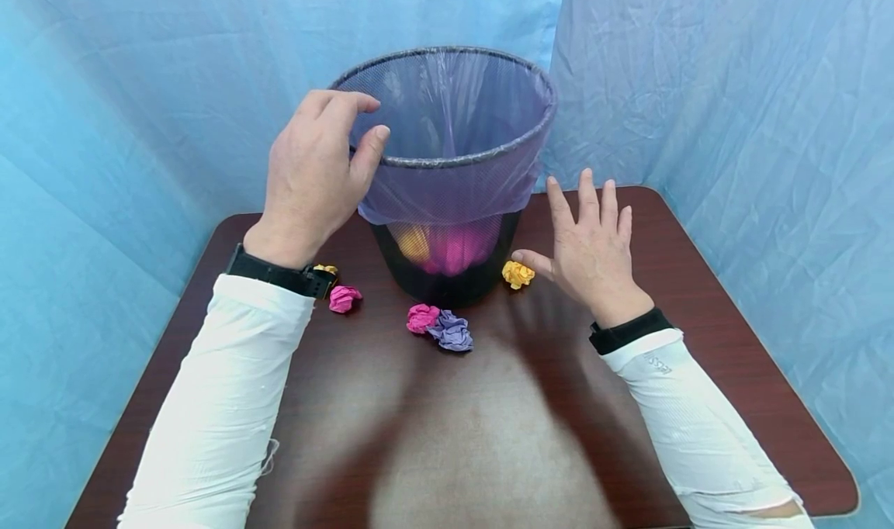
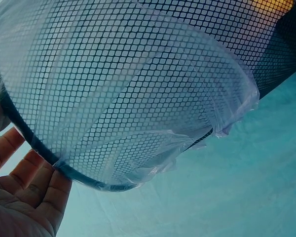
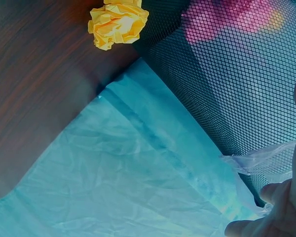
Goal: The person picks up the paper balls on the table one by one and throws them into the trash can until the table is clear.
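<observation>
A black mesh wastebasket [image 1: 447, 288] stands upright, with a sheer purple bin liner [image 1: 447, 195] folded over its rim. Through the mesh show pink paper [image 1: 461, 250] and yellow paper [image 1: 414, 243] inside. At the left of the rim my left hand [image 1: 307, 168] has its thumb and fingers apart and loosely bent; in the left wrist view its fingers [image 2: 37, 185] lie right along the rim. My right hand [image 1: 592, 257] is to the right of the basket, fingers spread and holding nothing. Its thumb overlaps a crumpled yellow paper ball [image 1: 518, 276] in the head view.
In front of the basket a pink paper ball [image 1: 422, 319] and a purple one [image 1: 452, 332] lie together on the brown table [image 1: 489, 451]. Another pink ball [image 1: 344, 299] is by the left wristband, which partly hides a yellow ball [image 1: 326, 269]. Blue curtains [image 1: 733, 126] surround the table.
</observation>
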Tool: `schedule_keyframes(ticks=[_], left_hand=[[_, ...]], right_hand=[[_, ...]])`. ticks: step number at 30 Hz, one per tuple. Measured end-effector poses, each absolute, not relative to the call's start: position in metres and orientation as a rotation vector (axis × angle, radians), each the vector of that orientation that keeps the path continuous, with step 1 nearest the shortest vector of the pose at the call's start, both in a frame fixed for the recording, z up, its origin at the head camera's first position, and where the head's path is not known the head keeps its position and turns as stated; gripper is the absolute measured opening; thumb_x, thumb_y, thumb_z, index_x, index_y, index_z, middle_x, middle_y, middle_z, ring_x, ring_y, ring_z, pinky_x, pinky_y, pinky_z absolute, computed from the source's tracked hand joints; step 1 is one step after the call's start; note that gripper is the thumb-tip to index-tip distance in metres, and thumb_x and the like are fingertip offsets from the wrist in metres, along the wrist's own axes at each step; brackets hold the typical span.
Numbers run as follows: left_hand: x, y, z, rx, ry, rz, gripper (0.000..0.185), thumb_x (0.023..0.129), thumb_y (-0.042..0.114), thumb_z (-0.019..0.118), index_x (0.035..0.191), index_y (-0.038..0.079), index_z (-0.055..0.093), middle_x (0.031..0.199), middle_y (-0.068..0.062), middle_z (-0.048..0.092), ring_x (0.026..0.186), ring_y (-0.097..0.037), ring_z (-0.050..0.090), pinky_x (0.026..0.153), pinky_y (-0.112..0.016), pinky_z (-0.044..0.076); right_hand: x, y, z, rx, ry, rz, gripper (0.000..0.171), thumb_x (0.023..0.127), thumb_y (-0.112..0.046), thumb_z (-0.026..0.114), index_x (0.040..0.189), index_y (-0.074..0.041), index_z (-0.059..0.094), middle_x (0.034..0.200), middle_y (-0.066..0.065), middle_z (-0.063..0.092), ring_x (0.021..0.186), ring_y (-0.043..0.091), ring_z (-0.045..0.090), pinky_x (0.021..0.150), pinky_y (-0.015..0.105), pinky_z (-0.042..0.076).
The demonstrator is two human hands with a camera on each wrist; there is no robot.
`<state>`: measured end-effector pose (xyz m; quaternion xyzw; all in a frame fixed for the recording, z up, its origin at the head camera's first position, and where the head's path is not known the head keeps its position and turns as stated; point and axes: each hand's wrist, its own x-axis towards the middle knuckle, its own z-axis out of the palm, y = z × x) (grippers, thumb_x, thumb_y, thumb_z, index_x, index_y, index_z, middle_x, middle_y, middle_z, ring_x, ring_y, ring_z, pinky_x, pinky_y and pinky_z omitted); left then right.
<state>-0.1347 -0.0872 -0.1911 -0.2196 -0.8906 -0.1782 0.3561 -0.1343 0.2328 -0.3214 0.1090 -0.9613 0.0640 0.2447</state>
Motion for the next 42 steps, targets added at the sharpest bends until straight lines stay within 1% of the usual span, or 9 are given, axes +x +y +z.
schedule_keyframes(ticks=[7,16,18,21,24,28,31,37,42], left_hand=[[-0.134,-0.088,-0.192,-0.563,-2.299,-0.463,0.040,0.098,0.037,0.052,0.125,0.009,0.061,0.123,-0.011,0.060,0.112,-0.023,0.055,0.082,-0.042,0.051],[-0.133,-0.089,-0.194,-0.559,-2.276,-0.467,0.040,0.098,0.037,0.052,0.127,0.010,0.060,0.125,-0.010,0.059,0.110,-0.023,0.056,0.078,-0.043,0.051],[-0.133,-0.090,-0.194,-0.560,-2.264,-0.471,0.041,0.098,0.037,0.052,0.128,0.010,0.059,0.126,-0.009,0.059,0.113,-0.023,0.056,0.081,-0.044,0.051],[-0.133,-0.092,-0.196,-0.564,-2.244,-0.473,0.045,0.098,0.039,0.053,0.132,0.011,0.058,0.131,-0.009,0.058,0.120,-0.022,0.054,0.089,-0.044,0.050],[-0.132,-0.093,-0.198,-0.562,-2.234,-0.474,0.050,0.097,0.041,0.052,0.138,0.012,0.054,0.136,-0.009,0.056,0.127,-0.021,0.051,0.098,-0.043,0.046],[-0.130,-0.097,-0.200,-0.529,-2.254,-0.462,0.058,0.097,0.046,0.051,0.145,0.014,0.046,0.142,-0.010,0.051,0.131,-0.024,0.047,0.105,-0.043,0.040],[-0.128,-0.100,-0.202,-0.504,-2.264,-0.451,0.062,0.096,0.048,0.051,0.147,0.014,0.042,0.145,-0.011,0.048,0.132,-0.026,0.046,0.108,-0.044,0.037],[-0.123,-0.108,-0.209,-0.505,-2.242,-0.428,0.067,0.095,0.050,0.053,0.147,0.009,0.042,0.144,-0.014,0.048,0.132,-0.031,0.046,0.110,-0.045,0.034],[-0.118,-0.113,-0.215,-0.478,-2.261,-0.418,0.067,0.095,0.050,0.053,0.147,0.010,0.041,0.146,-0.014,0.046,0.132,-0.031,0.045,0.109,-0.047,0.034]], right_hand=[[-0.134,0.233,-0.322,0.305,-2.615,0.175,0.108,0.071,-0.075,0.065,0.154,-0.020,0.024,0.155,0.026,0.019,0.139,0.054,0.017,0.101,0.073,0.021],[-0.134,0.232,-0.323,0.305,-2.623,0.183,0.108,0.071,-0.075,0.065,0.154,-0.020,0.024,0.155,0.026,0.018,0.139,0.054,0.017,0.101,0.074,0.021],[-0.134,0.232,-0.324,0.305,-2.620,0.184,0.108,0.070,-0.075,0.065,0.154,-0.020,0.024,0.156,0.026,0.018,0.139,0.054,0.017,0.101,0.073,0.021],[-0.134,0.232,-0.325,0.307,-2.610,0.188,0.109,0.070,-0.075,0.066,0.154,-0.020,0.024,0.155,0.026,0.018,0.139,0.054,0.017,0.101,0.074,0.022],[-0.133,0.233,-0.325,0.309,-2.605,0.196,0.109,0.070,-0.074,0.067,0.154,-0.020,0.025,0.155,0.026,0.019,0.139,0.054,0.018,0.100,0.074,0.022],[-0.133,0.233,-0.325,0.310,-2.605,0.200,0.108,0.070,-0.073,0.067,0.154,-0.020,0.024,0.155,0.026,0.018,0.139,0.054,0.018,0.100,0.074,0.022],[-0.133,0.233,-0.326,0.311,-2.603,0.200,0.109,0.070,-0.073,0.068,0.154,-0.019,0.024,0.155,0.026,0.018,0.139,0.054,0.018,0.100,0.074,0.022],[-0.133,0.232,-0.326,0.310,-2.617,0.204,0.109,0.071,-0.073,0.067,0.155,-0.020,0.023,0.156,0.026,0.017,0.140,0.053,0.014,0.101,0.074,0.021],[-0.133,0.232,-0.327,0.314,-2.613,0.205,0.109,0.070,-0.073,0.067,0.155,-0.020,0.023,0.156,0.026,0.017,0.140,0.053,0.015,0.101,0.074,0.021]])
